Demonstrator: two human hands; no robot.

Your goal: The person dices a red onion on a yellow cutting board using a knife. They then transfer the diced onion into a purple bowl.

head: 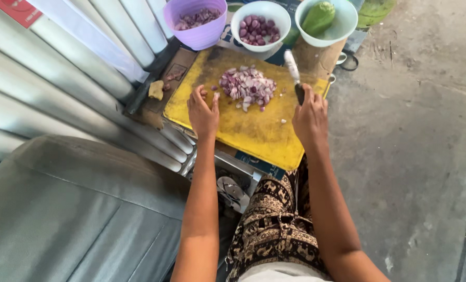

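Observation:
A yellow cutting board (254, 130) lies in front of me with a pile of chopped purple shallots (247, 87) near its far side. My right hand (310, 116) grips a knife (293, 73) by its dark handle, blade pointing away over the board's right edge. My left hand (202, 110) rests on the board just left of the pile, fingertips touching a small shallot piece (215, 95). Whether it pinches the piece I cannot tell.
Beyond the board stand a purple bowl of shallot skins (195, 22), a white bowl of peeled shallots (260, 25) and a pale bowl holding a green vegetable (324, 20). Corrugated metal (61, 89) runs along the left. A grey cushion (71, 209) lies near left; concrete floor (415, 146) to the right.

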